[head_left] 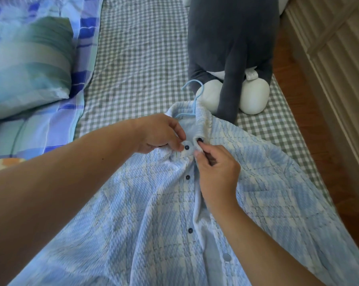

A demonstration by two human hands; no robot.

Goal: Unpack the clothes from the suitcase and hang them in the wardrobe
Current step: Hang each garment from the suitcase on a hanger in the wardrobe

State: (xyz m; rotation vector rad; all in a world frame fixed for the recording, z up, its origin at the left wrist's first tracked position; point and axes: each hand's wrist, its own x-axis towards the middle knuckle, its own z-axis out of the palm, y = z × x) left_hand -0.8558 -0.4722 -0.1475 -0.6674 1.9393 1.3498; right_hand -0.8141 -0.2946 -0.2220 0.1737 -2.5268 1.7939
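Centre-bottom of frame: light-blue plaid shirt [257,193] lies spread front-up on the gingham bedsheet [137,65], w/ a blue hanger [192,93] already in the neck, hook poking out toward the grey-white plush toy [232,58] at upper centre. Striped pillow [25,67] sits upper left; wood floor [294,112] runs down the right edge. Left hand [160,134] pinches the placket edge carrying the top button [186,147]; right hand [217,172] pinches the opposite edge beside the buttonhole, thumb and forefinger closed on the cloth. The two edges are near but not yet joined, so the step looks like fastening the top button to keep the shirt on the hanger. To do it well: hold both edges taut, line the hole up over the button, tilt the button edge-on and push through, then check the collar sits even on the hanger shoulders. Lower buttons look undone; top one prob. enough for hanging. Suitcase and wardrobe not in view.
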